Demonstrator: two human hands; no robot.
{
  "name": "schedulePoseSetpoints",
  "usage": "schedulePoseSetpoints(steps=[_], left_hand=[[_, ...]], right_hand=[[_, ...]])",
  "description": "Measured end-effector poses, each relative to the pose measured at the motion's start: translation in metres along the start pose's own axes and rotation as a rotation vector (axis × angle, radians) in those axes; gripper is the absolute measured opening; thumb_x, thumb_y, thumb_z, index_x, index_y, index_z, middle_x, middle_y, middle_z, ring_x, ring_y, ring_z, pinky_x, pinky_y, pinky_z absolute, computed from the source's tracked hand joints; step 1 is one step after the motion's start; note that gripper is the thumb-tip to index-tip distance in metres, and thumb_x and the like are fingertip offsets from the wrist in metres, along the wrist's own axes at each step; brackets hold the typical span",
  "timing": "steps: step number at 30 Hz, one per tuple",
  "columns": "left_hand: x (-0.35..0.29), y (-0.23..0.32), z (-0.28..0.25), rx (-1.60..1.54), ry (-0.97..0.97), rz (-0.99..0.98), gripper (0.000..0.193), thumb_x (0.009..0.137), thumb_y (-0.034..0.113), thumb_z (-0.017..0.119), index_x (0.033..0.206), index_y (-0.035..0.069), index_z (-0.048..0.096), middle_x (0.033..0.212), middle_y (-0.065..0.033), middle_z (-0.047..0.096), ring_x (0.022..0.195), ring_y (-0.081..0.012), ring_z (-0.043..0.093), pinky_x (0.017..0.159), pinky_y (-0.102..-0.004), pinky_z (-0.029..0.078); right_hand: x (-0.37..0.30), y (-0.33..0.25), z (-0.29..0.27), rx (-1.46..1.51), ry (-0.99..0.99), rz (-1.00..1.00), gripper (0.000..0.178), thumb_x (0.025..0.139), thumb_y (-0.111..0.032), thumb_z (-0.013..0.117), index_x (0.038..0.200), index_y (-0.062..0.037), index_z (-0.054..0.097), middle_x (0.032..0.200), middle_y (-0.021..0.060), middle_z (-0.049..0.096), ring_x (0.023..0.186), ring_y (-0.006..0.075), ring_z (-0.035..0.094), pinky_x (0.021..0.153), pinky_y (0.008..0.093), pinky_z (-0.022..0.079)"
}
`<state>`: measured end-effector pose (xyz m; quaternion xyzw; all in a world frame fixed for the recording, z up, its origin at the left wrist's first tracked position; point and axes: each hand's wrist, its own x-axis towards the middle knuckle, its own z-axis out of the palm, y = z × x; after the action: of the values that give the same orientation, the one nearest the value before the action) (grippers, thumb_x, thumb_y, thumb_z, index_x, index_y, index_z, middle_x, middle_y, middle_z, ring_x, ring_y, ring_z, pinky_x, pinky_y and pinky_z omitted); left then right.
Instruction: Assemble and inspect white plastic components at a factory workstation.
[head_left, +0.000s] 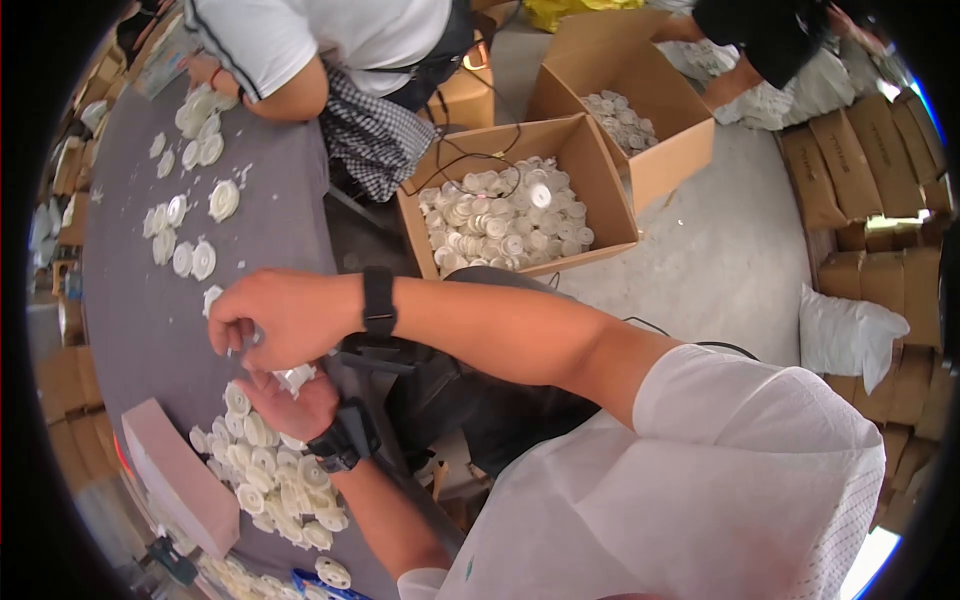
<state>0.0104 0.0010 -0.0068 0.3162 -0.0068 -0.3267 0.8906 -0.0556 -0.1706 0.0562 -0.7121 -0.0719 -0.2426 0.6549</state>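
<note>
My left hand (pixel 300 405) is palm up, its fingers curled around a white plastic piece (pixel 295 378) that is partly hidden. Just above it, my right hand (pixel 285 315) bends over with fingers pinched together. A tiny pale bit shows at those fingertips, too small to name. Both hands wear black wrist straps. Close beside my left hand lies a heap of white round plastic parts (pixel 265 465) on the grey-covered table (pixel 130 310). One more white part (pixel 212 300) sits partly behind my right hand.
A long pale pink box (pixel 180 480) borders the heap. More white discs lie before a person in a white shirt (pixel 300 50). Two open cartons, one nearer (pixel 615 215) and one farther (pixel 680 160), hold discs. Another person's arm (pixel 735 85) reaches by the farther carton. Stacked cartons (pixel 870 140) stand right.
</note>
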Motion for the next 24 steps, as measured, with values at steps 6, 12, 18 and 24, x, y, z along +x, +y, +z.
schedulePoseSetpoints(steps=[6,12,18,24], left_hand=[[0.003,0.008,-0.009,-0.013,-0.159,0.077,0.048,0.109,0.034,0.047,0.148,0.005,0.046,0.137,-0.0142,0.057,0.13,-0.033,0.055,0.106,-0.0511,0.052],[0.002,0.004,-0.01,-0.062,-0.133,0.081,0.05,0.102,0.021,0.055,0.148,0.003,0.045,0.14,-0.0183,0.055,0.122,-0.0354,0.062,0.101,-0.057,0.055],[-0.003,0.014,-0.005,-0.271,-0.111,0.053,0.053,0.1,0.02,0.05,0.149,0.002,0.043,0.141,-0.0197,0.054,0.127,-0.0395,0.059,0.101,-0.0584,0.054],[-0.002,0.014,-0.007,-0.245,-0.151,0.004,0.053,0.1,0.025,0.05,0.147,0.0,0.045,0.139,-0.0209,0.056,0.125,-0.043,0.059,0.102,-0.0572,0.052]], right_hand=[[-0.005,-0.008,0.002,-0.507,-0.27,-0.033,0.046,0.073,-0.018,0.083,0.115,-0.0065,0.066,0.116,0.012,0.065,0.115,0.0313,0.061,0.096,0.0412,0.05],[-0.004,-0.006,0.007,-0.505,-0.308,0.118,0.053,0.074,-0.008,0.082,0.124,-0.0074,0.064,0.12,0.0126,0.06,0.116,0.0347,0.059,0.1,0.0417,0.049],[0.006,-0.011,0.016,-0.475,-0.315,0.04,0.049,0.076,0.001,0.077,0.122,-0.0066,0.064,0.121,0.0128,0.059,0.117,0.034,0.06,0.101,0.0399,0.05],[0.005,-0.004,0.032,-0.469,-0.3,0.104,0.051,0.076,0.0,0.079,0.124,-0.0058,0.063,0.125,0.0116,0.056,0.119,0.0303,0.059,0.102,0.0389,0.048]])
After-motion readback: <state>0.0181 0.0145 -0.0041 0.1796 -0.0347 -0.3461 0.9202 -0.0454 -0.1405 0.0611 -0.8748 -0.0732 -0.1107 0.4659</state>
